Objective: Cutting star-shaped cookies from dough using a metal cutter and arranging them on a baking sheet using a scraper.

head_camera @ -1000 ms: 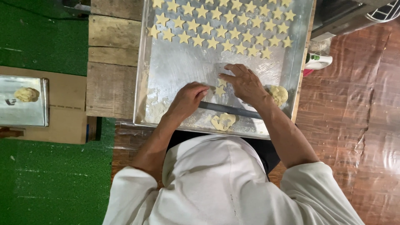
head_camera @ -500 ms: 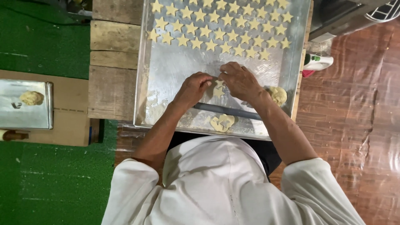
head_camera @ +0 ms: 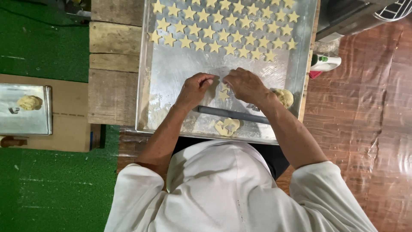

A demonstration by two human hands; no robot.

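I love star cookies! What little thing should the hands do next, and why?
Probably lift the loose dough star between the left hand and right hand and set it after the last star in the rows on the metal tray, since that row looks unfinished.

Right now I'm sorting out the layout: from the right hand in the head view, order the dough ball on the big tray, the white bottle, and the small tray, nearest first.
From the right hand:
1. Dough ball, just right of it.
2. White bottle, beyond the big tray's right edge.
3. Small tray, far left.
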